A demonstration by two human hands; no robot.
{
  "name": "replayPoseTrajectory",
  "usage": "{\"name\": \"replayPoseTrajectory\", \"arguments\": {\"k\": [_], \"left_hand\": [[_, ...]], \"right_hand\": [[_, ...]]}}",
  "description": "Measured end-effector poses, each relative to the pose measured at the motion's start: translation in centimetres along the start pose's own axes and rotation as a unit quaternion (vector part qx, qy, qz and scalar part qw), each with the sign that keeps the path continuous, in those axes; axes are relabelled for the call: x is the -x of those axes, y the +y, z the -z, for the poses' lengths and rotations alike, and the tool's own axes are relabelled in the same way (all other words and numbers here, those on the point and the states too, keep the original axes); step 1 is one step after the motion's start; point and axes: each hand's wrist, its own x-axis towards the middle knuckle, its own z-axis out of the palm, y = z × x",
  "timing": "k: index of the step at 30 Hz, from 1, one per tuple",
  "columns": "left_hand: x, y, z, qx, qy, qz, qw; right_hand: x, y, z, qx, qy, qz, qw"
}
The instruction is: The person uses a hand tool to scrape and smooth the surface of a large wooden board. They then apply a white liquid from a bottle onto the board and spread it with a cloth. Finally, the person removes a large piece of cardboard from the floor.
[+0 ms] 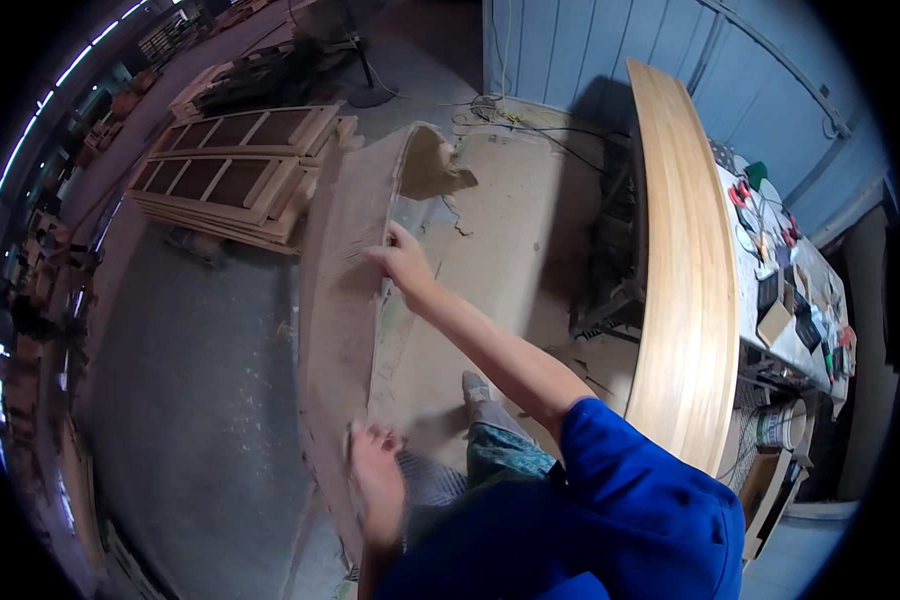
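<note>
A long, dusty brown sheet (335,320), apparently cardboard, runs away from my body, its far end curled up. With my arm reaching forward, my right hand (400,262) is closed on the sheet's upper right edge. Lower down, my left hand (378,470) is at the same sheet near my body, fingers bent and slightly blurred; whether it grips the edge I cannot tell. My sock-covered or shod foot (475,390) shows beneath, beside the sheet.
Stacked wooden frames (220,180) lie at the upper left, near a dark stand (370,95). A long pale wooden panel (680,300) stands at right, beside a cluttered table (820,280) and bucket (780,425). A blue wall (570,50) and cables (530,120) are at the back.
</note>
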Motion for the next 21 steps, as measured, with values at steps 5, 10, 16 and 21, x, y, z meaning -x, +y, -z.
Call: {"name": "replayPoseTrajectory", "arguments": {"k": [5,10,16,21], "left_hand": [[-16.5,-9.2,-14.6,0.072,-0.098,0.088,0.989],[-16.8,-6.5,-21.9,-0.212,-0.237,0.226,0.921],[-24.2,-6.6,-15.1,-0.705,-0.177,-0.043,0.685],[-31.5,-12.9,-10.7,-0.765,-0.158,-0.082,0.619]], "right_hand": [[-2.4,2.7,11.8,0.199,-0.021,-0.18,0.963],[-14.2,4.9,22.7,0.223,-0.012,-0.284,0.932],[-20.0,10.0,29.0,0.008,0.189,-0.349,0.918],[-23.8,12.6,31.0,0.115,0.097,-0.292,0.945]]}}
